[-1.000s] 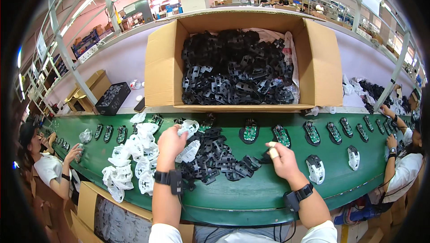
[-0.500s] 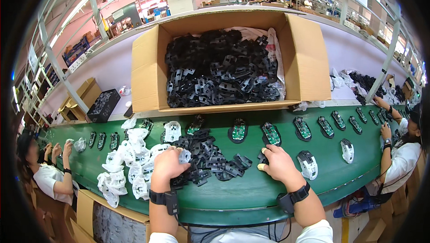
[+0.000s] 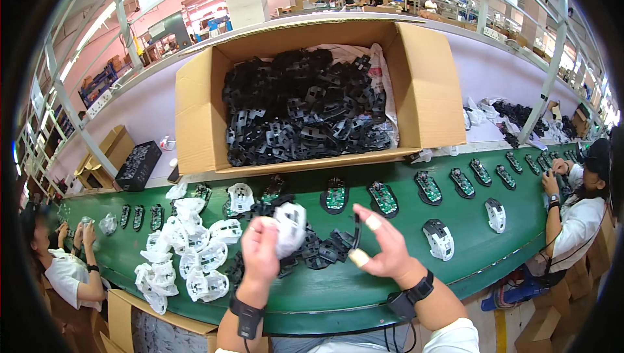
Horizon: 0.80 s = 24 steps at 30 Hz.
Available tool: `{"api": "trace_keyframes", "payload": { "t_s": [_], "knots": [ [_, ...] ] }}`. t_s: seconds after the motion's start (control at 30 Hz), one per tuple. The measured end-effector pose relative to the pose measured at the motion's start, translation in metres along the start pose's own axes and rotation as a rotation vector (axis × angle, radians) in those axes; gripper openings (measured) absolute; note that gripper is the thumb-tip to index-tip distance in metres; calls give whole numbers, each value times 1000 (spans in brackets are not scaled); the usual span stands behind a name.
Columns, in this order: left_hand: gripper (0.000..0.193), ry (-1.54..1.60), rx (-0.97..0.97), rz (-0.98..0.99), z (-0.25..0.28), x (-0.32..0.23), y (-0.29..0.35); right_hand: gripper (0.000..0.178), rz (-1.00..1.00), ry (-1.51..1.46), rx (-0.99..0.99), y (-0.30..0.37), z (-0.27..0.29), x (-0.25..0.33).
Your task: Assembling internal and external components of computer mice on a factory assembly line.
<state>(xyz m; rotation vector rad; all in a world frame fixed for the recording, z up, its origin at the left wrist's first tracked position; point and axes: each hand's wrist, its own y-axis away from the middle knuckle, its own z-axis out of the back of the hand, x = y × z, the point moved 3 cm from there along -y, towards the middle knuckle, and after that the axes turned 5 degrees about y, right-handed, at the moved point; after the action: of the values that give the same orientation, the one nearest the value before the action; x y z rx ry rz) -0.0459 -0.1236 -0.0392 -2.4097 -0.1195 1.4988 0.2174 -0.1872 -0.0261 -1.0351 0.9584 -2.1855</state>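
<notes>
My left hand (image 3: 261, 254) is closed on a white mouse shell (image 3: 290, 228), held above the green belt and slightly blurred. Facing it, my right hand (image 3: 390, 248) pinches a thin black plastic part (image 3: 357, 231) between thumb and fingers, seen nearly edge-on. Yellowish covers sit on some of my fingertips. Under and beyond my left hand lies a heap of black plastic parts (image 3: 318, 252), partly hidden by the hand and shell. Left of it, white mouse shells (image 3: 207, 257) are piled loosely.
A large open carton (image 3: 429, 86) of black parts stands behind the green belt (image 3: 364, 298). Black bases with green circuit boards (image 3: 383, 198) line the belt's far side. Two white-and-black mice (image 3: 439, 239) lie at right. Co-workers (image 3: 575, 216) sit at both ends.
My left hand has lifted a white shell from the pile and moved right. My right hand has raised the black part off the belt and shifted left. The view has shifted slightly.
</notes>
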Motion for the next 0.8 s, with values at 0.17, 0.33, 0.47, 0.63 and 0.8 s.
{"api": "trace_keyframes", "payload": {
  "t_s": [0.17, 0.33, 0.47, 0.63, 0.8],
  "knots": [
    [14, -156, 170, 60, -33, 27, 38, 69, 51, -146, 67, -5, -11, 21],
    [14, -229, 172, 16, -28, 30, 40, 66, 89, -89, 144, -5, -17, 23],
    [14, -235, 176, 43, -32, 28, 42, 73, 115, 34, 194, -4, -23, 23],
    [29, -453, 312, -25, -36, 17, 42, 69, -326, -392, 305, 12, -38, 11],
    [46, -613, 339, -117, -40, 10, 42, 52, -424, -483, 376, 21, -46, 12]
  ]
}}
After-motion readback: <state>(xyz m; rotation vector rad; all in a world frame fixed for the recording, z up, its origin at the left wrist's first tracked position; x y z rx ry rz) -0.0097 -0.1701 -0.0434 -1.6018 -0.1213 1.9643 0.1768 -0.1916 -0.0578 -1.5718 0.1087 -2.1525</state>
